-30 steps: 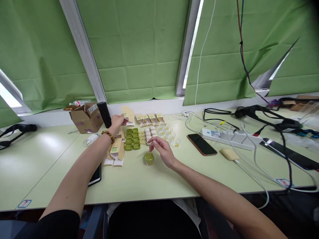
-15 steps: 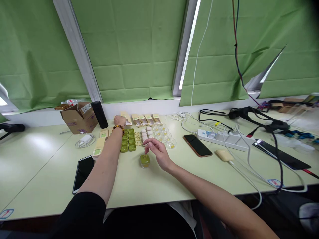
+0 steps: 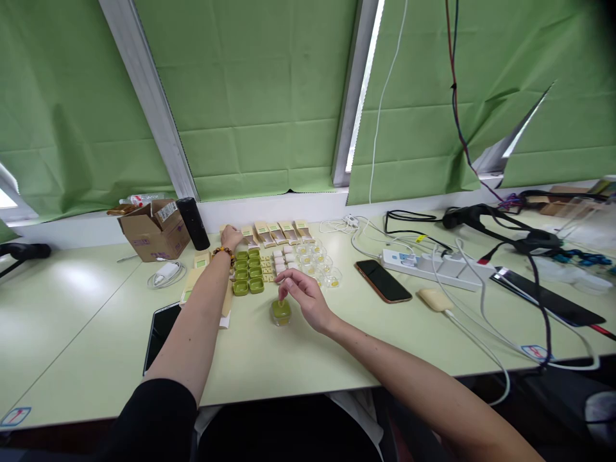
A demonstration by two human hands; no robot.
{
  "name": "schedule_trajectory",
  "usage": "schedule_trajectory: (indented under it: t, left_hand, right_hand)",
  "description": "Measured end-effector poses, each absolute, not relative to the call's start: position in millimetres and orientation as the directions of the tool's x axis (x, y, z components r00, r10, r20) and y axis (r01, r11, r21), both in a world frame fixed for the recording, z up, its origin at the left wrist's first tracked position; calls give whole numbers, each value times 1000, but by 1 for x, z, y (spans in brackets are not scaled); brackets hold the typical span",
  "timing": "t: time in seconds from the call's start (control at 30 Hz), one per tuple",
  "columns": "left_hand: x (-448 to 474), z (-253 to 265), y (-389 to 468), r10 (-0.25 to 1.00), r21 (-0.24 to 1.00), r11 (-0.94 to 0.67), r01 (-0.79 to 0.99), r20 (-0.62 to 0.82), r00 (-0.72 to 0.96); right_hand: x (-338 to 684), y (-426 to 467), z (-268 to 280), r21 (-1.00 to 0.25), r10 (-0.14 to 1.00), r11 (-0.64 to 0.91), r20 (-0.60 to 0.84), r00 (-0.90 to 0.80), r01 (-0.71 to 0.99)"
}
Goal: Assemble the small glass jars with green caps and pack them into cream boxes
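My left hand (image 3: pixel 231 238), a beaded bracelet at the wrist, reaches to the left end of a back row of small beige cartons (image 3: pixel 264 233). Its fingers are closed around a carton there, mostly hidden by the hand. My right hand (image 3: pixel 308 299) has bent fingers, the fingertips on the lid of a small clear jar (image 3: pixel 281 314) standing on the table. That lid is green, with a small pale ring-like mark. Between the hands stand two columns of green square lids (image 3: pixel 249 269), small cream pieces (image 3: pixel 266 268), pinkish-white pieces (image 3: pixel 279 262) and clear cups with yellow spots (image 3: pixel 317 260).
More cartons (image 3: pixel 188 287) lie beneath my left forearm, beside a dark tablet (image 3: pixel 158 333). A cardboard box (image 3: pixel 156 232) and black cylinder (image 3: pixel 193 222) stand back left. On the right are a phone (image 3: pixel 384 281), power strip (image 3: pixel 433 269), beige charging case (image 3: pixel 434 299) and loose cables.
My left hand has shifted slightly left along the carton row, uncovering more of the carton beside it and one under the forearm. My right hand stays at the jar.
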State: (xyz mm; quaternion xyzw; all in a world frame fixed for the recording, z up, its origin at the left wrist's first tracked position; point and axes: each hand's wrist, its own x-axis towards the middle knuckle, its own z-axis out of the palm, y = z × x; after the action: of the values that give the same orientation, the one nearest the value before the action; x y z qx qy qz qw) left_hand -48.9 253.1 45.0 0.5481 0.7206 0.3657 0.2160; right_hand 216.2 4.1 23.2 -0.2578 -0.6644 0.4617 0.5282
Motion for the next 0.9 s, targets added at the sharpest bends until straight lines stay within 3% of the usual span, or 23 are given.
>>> schedule_trajectory:
  t: [0.23,0.57,0.77,0.9]
  left_hand:
    - [-39,50,244,977,750,155,644,-17,-215]
    - [-17,55,233,981,767,119,631,6,-192]
    - [-15,71,218,976,737,51,674,106,-191]
    - [-10,86,189,957,697,-104,709,264,-119]
  right_hand:
    - [216,5,20,-886,825,448,461,-327,-119]
    - [216,5,25,-878,824,471,473,-312,-87]
    - [225,14,27,-850,827,527,510,-236,12]
    - [239,29,33,-824,827,554,528,-192,118]
